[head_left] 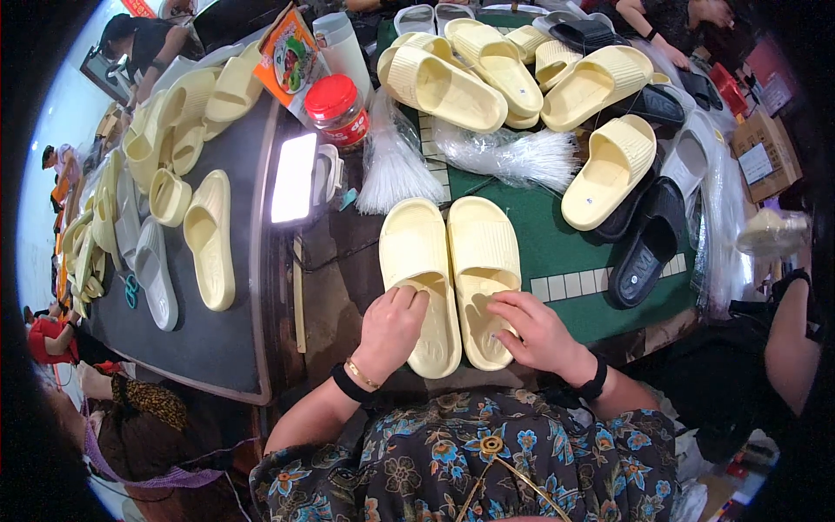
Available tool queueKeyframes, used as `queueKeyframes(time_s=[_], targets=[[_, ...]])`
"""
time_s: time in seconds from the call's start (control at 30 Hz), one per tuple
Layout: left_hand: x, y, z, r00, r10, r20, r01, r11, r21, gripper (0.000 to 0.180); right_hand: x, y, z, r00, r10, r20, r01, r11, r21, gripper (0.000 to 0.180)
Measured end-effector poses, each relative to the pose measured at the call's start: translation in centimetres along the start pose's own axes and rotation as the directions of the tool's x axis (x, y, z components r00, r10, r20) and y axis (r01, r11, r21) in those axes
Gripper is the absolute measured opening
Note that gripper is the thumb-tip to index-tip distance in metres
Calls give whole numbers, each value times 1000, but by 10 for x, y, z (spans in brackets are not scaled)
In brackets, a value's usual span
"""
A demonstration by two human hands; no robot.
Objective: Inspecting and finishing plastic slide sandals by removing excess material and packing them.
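A pair of pale yellow slide slippers lies side by side in front of me, toes pointing away. My left hand (pixel 393 324) rests over the inner left edge of the left slipper (pixel 416 233), its fingers curled down and their tips hidden. My right hand (pixel 541 335) is over the heel part of the right slipper (pixel 484 235), thumb and fingers apart. A small bluish spot shows near its thumb tip, too small to name. Both wrists wear black bands, and the left also a gold bracelet.
Bundles of clear plastic ties (pixel 396 165) lie beyond the pair. More yellow slippers (pixel 444 87) and a black slipper (pixel 648 244) are piled at the right on a green mat (pixel 557 252). At left stand a lit phone (pixel 295 178), a red-lidded jar (pixel 337 109) and a dark table (pixel 217 348) with slippers.
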State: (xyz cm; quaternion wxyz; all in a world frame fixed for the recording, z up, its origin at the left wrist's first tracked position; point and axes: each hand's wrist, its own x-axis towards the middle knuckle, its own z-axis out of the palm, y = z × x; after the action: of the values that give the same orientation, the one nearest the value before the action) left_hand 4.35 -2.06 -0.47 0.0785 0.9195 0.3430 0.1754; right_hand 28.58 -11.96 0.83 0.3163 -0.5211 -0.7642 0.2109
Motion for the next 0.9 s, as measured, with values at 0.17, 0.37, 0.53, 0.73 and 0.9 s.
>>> queueKeyframes(time_s=[0.17, 0.37, 0.53, 0.73, 0.9], targets=[[2, 2, -4, 988, -2, -157, -13, 995, -98, 26, 13, 6, 16, 999, 9, -49, -14, 994, -104, 42], [10, -20, -18, 902, -297, -312, 190, 924, -332, 19, 21, 8, 19, 997, 13, -70, -21, 993, -113, 40], [42, -72, -12, 821, -567, -67, 475, 744, -471, 23, 23, 5, 19, 997, -3, -77, -7, 992, -128, 38], [66, -100, 8, 746, -633, 205, 659, 657, -366, 36, 20, 0, 7, 990, -4, -144, -15, 992, -128, 31], [66, -107, 15, 748, -636, 190, 651, 647, -397, 33, 24, 19, -8, 923, 130, -362, -121, 992, 46, 21]])
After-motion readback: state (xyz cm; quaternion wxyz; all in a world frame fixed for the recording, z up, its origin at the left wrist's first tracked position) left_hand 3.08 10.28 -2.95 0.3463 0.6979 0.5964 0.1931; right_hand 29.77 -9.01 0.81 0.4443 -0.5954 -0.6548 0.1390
